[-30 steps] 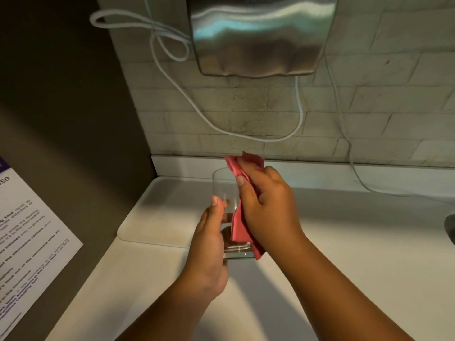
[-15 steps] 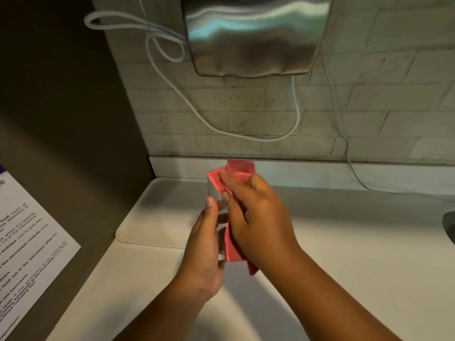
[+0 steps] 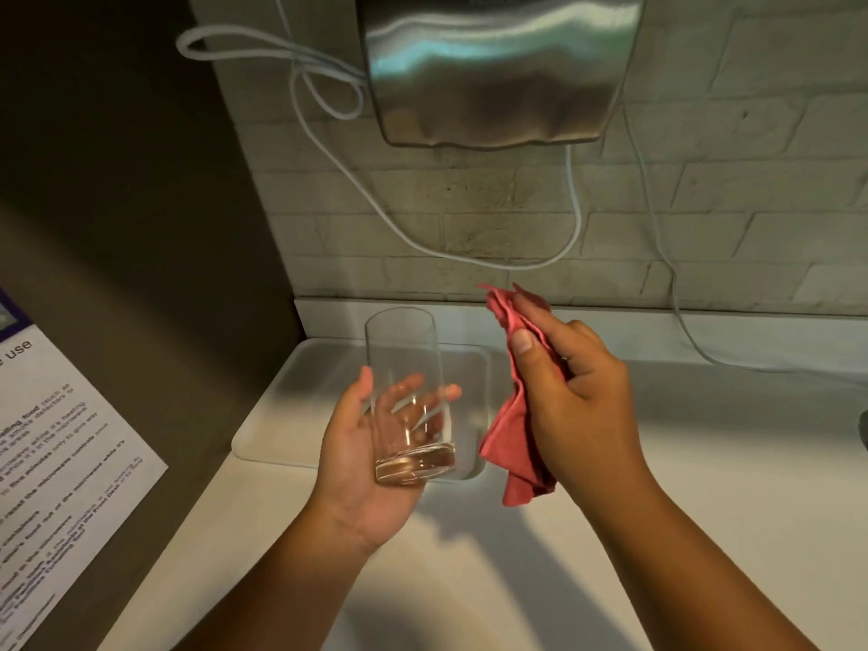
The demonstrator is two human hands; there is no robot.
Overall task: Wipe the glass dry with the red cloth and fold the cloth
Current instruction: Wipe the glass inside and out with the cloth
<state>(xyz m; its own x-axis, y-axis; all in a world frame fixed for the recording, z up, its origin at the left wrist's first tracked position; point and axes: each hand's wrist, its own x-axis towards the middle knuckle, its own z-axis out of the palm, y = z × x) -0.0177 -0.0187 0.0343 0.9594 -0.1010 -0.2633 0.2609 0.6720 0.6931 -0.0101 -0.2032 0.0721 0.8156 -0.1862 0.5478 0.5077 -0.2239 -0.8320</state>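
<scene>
A clear tall glass (image 3: 404, 359) is held above the white counter by my left hand (image 3: 361, 458), which cups its lower half and thick base; the fingers show through the glass. The red cloth (image 3: 509, 434) hangs bunched from my right hand (image 3: 577, 406), just right of the glass and apart from it. The cloth's top corner sticks up above my thumb, its lower end dangles over the counter.
A white tray (image 3: 277, 415) lies on the white counter (image 3: 704, 462) under the glass. A steel hand dryer (image 3: 498, 68) and white cables (image 3: 329, 148) hang on the brick wall behind. A printed notice (image 3: 61, 439) is on the dark panel at left.
The cloth was wrapped against the glass by my right hand; now the two hands have parted, the cloth off to the right and the glass bare in my left hand.
</scene>
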